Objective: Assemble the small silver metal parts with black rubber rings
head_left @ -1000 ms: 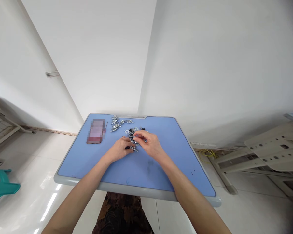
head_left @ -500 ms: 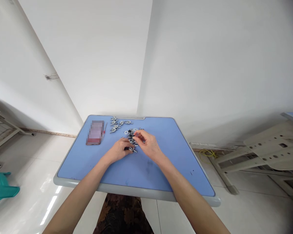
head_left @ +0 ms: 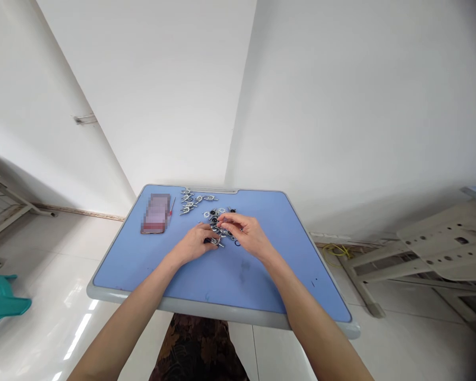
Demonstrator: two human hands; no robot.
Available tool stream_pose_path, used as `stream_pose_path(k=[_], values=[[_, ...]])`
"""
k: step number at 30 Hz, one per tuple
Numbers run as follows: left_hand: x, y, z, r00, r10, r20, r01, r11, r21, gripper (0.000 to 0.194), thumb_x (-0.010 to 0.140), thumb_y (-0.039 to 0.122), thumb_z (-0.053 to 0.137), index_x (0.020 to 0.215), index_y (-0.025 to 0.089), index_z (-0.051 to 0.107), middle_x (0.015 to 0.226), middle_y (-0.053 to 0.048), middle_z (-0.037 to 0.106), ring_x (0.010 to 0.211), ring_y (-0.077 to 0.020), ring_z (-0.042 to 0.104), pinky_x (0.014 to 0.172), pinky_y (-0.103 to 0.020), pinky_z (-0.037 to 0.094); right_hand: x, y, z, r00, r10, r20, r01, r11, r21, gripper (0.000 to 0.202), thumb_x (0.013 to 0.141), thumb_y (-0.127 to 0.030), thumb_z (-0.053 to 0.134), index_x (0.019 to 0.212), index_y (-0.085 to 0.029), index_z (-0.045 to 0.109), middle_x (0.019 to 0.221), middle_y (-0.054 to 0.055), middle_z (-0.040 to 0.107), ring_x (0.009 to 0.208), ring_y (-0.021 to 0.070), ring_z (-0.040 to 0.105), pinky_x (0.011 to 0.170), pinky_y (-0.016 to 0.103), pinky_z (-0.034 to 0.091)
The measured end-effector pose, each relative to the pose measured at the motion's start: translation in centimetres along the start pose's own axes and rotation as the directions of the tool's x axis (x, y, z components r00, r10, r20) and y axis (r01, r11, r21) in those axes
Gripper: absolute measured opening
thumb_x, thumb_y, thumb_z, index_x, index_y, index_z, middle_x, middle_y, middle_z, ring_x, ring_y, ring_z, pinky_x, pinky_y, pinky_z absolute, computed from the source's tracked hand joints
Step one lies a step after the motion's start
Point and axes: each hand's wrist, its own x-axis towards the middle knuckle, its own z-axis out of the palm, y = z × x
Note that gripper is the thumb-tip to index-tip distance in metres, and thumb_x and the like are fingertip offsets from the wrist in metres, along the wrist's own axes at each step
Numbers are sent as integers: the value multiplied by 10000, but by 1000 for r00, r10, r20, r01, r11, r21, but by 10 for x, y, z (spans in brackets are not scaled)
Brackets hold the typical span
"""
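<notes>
My left hand (head_left: 194, 242) rests on the blue table with its fingers curled round a small metal part (head_left: 221, 244), whose prongs stick out past the fingertips. My right hand (head_left: 244, 228) hovers just right of it, thumb and forefinger brought together over a pile of small parts (head_left: 214, 219). Whatever lies between those fingertips is too small to make out. Silver plates and black round pieces make up the pile, and both hands partly cover it. A dark ring (head_left: 237, 243) lies below the right fingers. Farther back, several similar metal parts (head_left: 188, 203) with prongs are grouped.
A phone (head_left: 155, 214), blurred out, lies at the table's left, with a thin red-handled tool (head_left: 172, 206) beside it. The blue table (head_left: 238, 280) has a raised grey edge. A white wall (head_left: 321, 106) stands behind. A teal stool (head_left: 6, 296) is on the floor at left.
My right hand has shifted slightly right, uncovering more of the pile and the dark ring. My left hand keeps its hold on the metal part. The view has tilted a little.
</notes>
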Motion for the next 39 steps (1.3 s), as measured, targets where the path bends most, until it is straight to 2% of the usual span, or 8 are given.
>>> stream_pose_path(k=[4, 8, 12, 18, 23, 27, 33, 39], values=[[0, -1, 1, 1000, -11, 7, 11, 1000, 8, 182, 789, 187, 662, 962, 196, 719, 954, -53, 651, 932, -217, 560, 856, -334, 452, 1, 1, 0, 999, 22, -26, -22, 1000, -14, 130, 823, -293, 562, 793, -199, 646, 716, 6, 651, 656, 157, 602, 606, 274, 474], [0, -2, 3, 1000, -4, -7, 4, 1000, 6, 186, 783, 180, 671, 961, 197, 721, 946, -51, 650, 935, -216, 555, 844, -319, 451, 2, 0, 2, 998, 17, -52, -20, 998, -53, 122, 805, -277, 575, 743, -195, 641, 623, -20, 593, 548, 123, 522, 529, 248, 418], [-1, -3, 2, 1000, -5, -5, 5, 1000, 4, 190, 780, 185, 674, 964, 200, 718, 927, -46, 647, 937, -217, 552, 850, -321, 449, 1, 0, 5, 997, 6, -78, -10, 999, -45, 120, 800, -291, 583, 787, -195, 655, 691, -6, 641, 605, 132, 568, 578, 253, 455], [0, -3, -3, 999, 4, 44, -3, 1000, -28, 258, 776, 173, 671, 1031, 201, 696, 938, -50, 637, 981, -222, 557, 870, -325, 452, -2, -2, 6, 987, -4, -160, 16, 997, 74, 167, 837, -322, 558, 902, -191, 638, 819, 43, 691, 753, 172, 655, 684, 292, 522], [-1, -6, -3, 998, 27, 50, -22, 996, -87, 256, 777, 160, 662, 1028, 201, 688, 1019, -50, 647, 1035, -227, 552, 892, -330, 448, -4, -4, 9, 995, -64, -72, 64, 998, 5, 134, 855, -279, 538, 905, -210, 642, 851, 39, 689, 793, 177, 657, 724, 309, 533], [-1, -6, -2, 999, 22, 42, -17, 993, -115, 226, 780, 154, 654, 996, 206, 697, 1084, -53, 645, 1074, -232, 546, 910, -341, 448, -3, -3, 11, 995, -88, -41, 85, 994, -69, 133, 860, -258, 524, 891, -213, 646, 843, 33, 687, 772, 173, 647, 691, 298, 528], [0, -6, -2, 999, 29, 44, -23, 990, -137, 238, 770, 131, 659, 995, 193, 701, 1092, -67, 649, 1081, -232, 551, 918, -341, 451, -3, 1, 12, 994, -109, 1, 109, 988, -108, 136, 873, -236, 507, 908, -215, 636, 810, 28, 676, 731, 166, 632, 669, 292, 515], [0, -5, -1, 999, 27, 20, -24, 990, -142, 153, 770, 125, 650, 898, 179, 715, 1007, -57, 661, 989, -213, 580, 850, -311, 471, -3, -1, 15, 978, -209, 20, 210, 964, -166, 170, 889, -224, 481, 951, -235, 639, 869, 34, 682, 790, 173, 629, 736, 315, 502]])
